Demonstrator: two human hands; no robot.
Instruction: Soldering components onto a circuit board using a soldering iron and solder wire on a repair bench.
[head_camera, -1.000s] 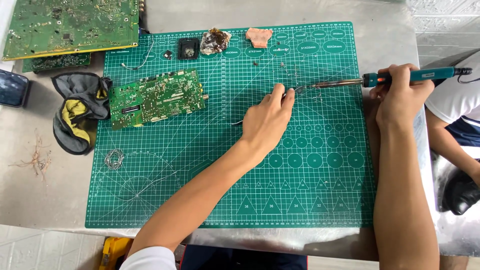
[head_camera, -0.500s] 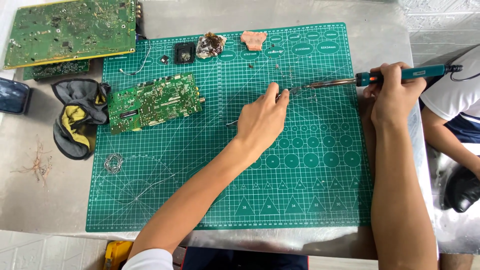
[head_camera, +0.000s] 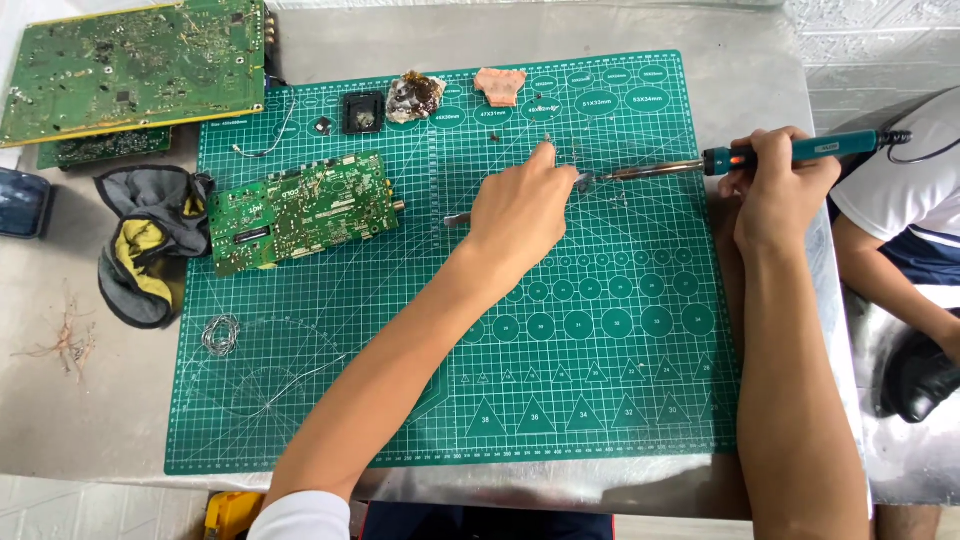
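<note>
A teal-handled soldering iron (head_camera: 770, 155) with a slim metal shaft is gripped in the right hand (head_camera: 778, 190), fingers wrapped closed round the handle near the right edge of the green cutting mat (head_camera: 560, 400) — a flat, gridded sheet printed with circles and triangles. The iron is held level, its tip pointed left and met just beside the left hand (head_camera: 522, 208). A thin metal tool, seemingly tweezers (head_camera: 460, 217), is pinched in the left hand's closed fingers, its tail seen at the wrist side. Both forearms are stretched forward across the mat. A small green circuit board (head_camera: 300, 208) is laid well apart to the left, a grey-and-yellow cloth (head_camera: 150, 240) crumpled beyond it — the mat's lower half is left bare.
</note>
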